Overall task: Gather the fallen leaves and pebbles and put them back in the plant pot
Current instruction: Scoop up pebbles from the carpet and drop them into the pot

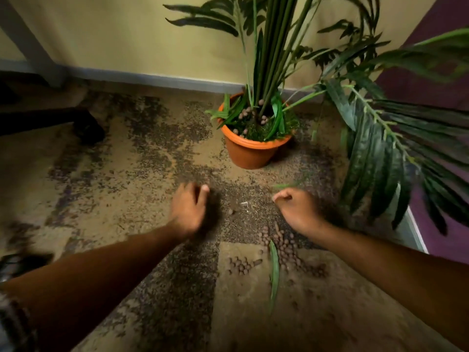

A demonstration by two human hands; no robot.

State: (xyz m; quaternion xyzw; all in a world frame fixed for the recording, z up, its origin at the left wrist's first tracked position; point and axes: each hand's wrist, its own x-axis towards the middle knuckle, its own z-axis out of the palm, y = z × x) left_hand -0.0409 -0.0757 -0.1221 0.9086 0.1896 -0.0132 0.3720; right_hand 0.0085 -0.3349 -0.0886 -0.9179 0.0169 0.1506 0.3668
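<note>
— Pebbles (284, 250) lie in a heap on the carpet (127, 199), below the hands and toward the person. Which hand is nearer?

— The right hand (297, 209), I judge; the heap begins just under its wrist. The left hand (189, 209) is well apart.

— And the fallen leaf (274, 273)?

— Beside the heap, its long axis running toward the pot (253, 153), which stands beyond both hands.

— The fingers?

— Curled on both, but blur hides whether they hold something.

Both bare forearms reach forward, the left hand (189, 209) and right hand (297, 208) blurred, fingers loosely curled.
</note>
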